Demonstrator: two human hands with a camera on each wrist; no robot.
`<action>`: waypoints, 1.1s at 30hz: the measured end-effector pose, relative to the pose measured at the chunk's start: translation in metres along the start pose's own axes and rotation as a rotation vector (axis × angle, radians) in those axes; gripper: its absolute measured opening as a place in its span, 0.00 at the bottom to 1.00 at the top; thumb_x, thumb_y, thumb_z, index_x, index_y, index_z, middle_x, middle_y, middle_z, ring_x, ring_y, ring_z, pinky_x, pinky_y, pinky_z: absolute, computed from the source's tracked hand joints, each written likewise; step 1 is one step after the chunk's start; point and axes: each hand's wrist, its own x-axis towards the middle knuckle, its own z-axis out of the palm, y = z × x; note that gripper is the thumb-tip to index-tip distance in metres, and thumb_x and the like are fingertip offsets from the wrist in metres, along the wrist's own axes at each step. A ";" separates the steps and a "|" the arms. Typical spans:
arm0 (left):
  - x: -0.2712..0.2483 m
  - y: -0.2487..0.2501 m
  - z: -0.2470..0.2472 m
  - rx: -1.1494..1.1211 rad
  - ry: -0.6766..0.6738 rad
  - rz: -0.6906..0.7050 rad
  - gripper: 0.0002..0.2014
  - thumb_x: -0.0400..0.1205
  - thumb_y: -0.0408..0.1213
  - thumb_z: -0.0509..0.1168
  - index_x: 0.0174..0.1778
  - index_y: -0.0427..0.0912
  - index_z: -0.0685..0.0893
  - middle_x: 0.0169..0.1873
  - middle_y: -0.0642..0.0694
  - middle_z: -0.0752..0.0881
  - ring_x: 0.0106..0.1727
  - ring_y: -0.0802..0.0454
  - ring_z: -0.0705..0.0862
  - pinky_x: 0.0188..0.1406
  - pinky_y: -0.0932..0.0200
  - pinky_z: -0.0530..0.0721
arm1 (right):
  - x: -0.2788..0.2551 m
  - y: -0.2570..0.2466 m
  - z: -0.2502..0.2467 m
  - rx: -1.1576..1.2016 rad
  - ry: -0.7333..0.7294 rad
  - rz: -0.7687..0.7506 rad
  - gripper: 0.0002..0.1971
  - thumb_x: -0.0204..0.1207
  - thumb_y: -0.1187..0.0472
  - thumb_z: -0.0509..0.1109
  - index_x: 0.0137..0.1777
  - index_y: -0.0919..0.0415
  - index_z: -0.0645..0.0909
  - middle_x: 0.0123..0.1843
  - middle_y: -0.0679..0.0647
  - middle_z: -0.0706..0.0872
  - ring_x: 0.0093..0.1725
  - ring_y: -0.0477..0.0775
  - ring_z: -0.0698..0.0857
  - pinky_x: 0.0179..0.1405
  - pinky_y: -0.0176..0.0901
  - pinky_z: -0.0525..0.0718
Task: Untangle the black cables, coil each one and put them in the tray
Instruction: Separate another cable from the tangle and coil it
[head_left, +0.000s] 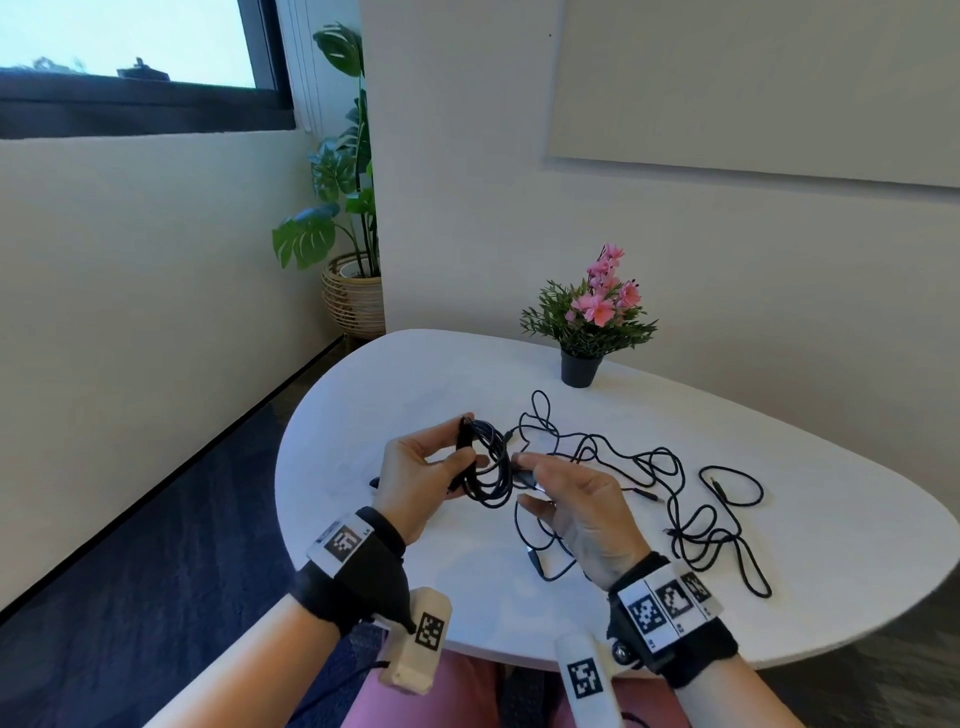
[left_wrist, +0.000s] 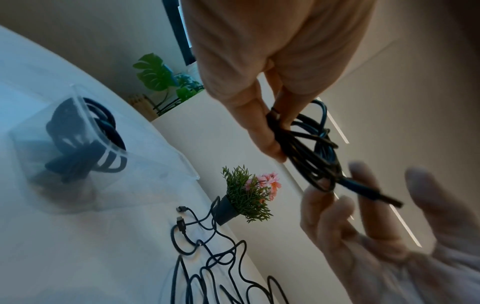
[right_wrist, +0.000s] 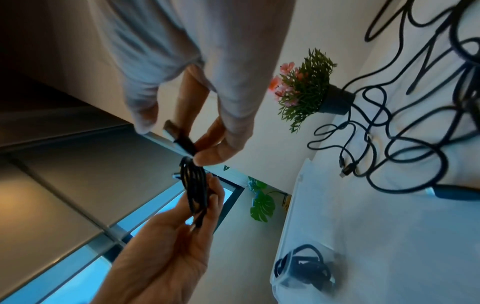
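Gripping coiled cable (head_left: 488, 467) in left hand (head_left: 415, 478), right hand (head_left: 576, 512) pinching its plug

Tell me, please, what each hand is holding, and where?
Left hand grips the coiled cable at its bundled side; right hand pinches its plug end.

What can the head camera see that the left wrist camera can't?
Only the head view shows both wrists with their patterned marker bands and the whole white table.

Only the left wrist view shows the clear tray with a coiled cable already inside.

Both show the left hand gripping the half-coiled cable, the right hand at its plug end, the tangled cables and the flower pot.
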 end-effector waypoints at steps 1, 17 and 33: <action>0.000 -0.001 0.001 0.020 0.014 0.015 0.18 0.79 0.20 0.65 0.54 0.48 0.86 0.49 0.49 0.90 0.43 0.52 0.91 0.33 0.59 0.87 | 0.001 0.003 0.004 -0.029 0.032 -0.001 0.14 0.57 0.61 0.80 0.42 0.67 0.89 0.47 0.60 0.91 0.46 0.53 0.88 0.42 0.39 0.87; 0.010 -0.034 -0.020 0.241 -0.144 -0.133 0.22 0.86 0.30 0.59 0.72 0.58 0.71 0.55 0.52 0.86 0.53 0.58 0.83 0.57 0.60 0.82 | 0.060 0.021 0.013 -0.687 0.205 0.016 0.09 0.67 0.74 0.77 0.48 0.68 0.89 0.45 0.65 0.90 0.45 0.63 0.90 0.52 0.58 0.88; 0.051 -0.041 -0.117 0.601 0.105 -0.005 0.13 0.82 0.28 0.60 0.52 0.50 0.85 0.47 0.54 0.89 0.49 0.57 0.88 0.53 0.59 0.84 | 0.148 0.058 0.065 -1.178 0.017 -0.030 0.08 0.72 0.66 0.75 0.51 0.64 0.90 0.49 0.59 0.92 0.50 0.53 0.89 0.51 0.34 0.83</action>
